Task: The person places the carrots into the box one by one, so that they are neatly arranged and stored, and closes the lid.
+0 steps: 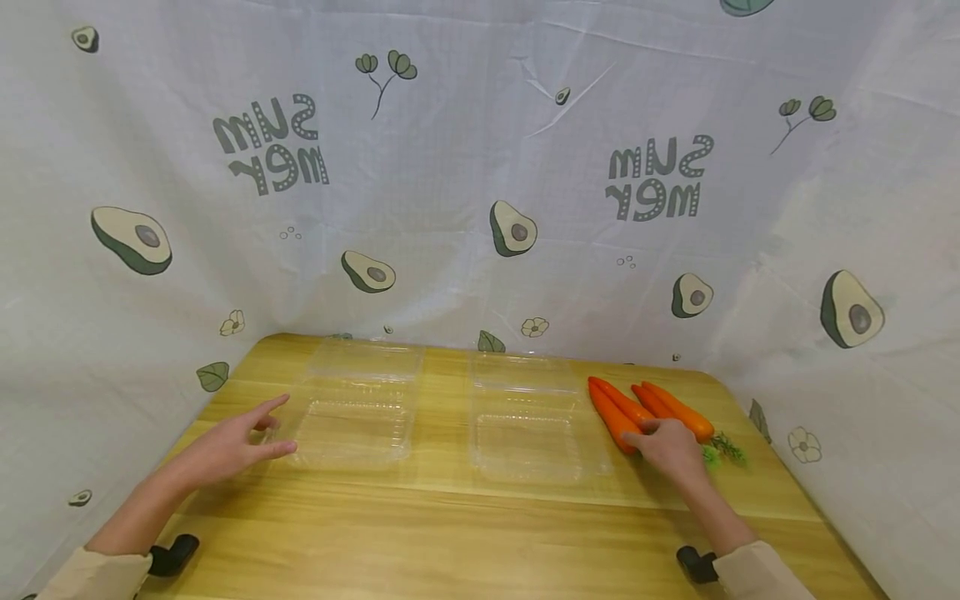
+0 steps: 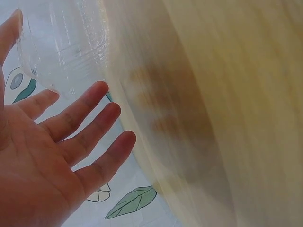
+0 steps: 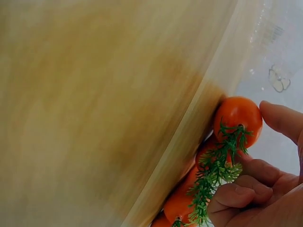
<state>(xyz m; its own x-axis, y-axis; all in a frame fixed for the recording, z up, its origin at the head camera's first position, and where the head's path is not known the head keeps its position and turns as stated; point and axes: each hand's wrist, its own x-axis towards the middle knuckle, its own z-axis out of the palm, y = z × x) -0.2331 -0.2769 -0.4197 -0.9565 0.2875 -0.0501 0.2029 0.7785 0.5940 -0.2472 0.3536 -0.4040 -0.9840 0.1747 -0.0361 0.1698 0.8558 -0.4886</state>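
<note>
My right hand has its thumb and index finger around the thick end of the leftmost orange carrot, pinching it where it lies on the table. In the right wrist view, green leafy tops hang from the carrots, and the other fingers are curled below. My left hand is held beside the left clear plastic container, its fingers spread and holding nothing. That hand shows its palm in the left wrist view. Whether a fingertip touches the container is unclear.
A second clear container with its lid raised back stands left of the carrots. Other carrots lie right of the pinched one. Behind the wooden table hangs a white curtain with avocado prints.
</note>
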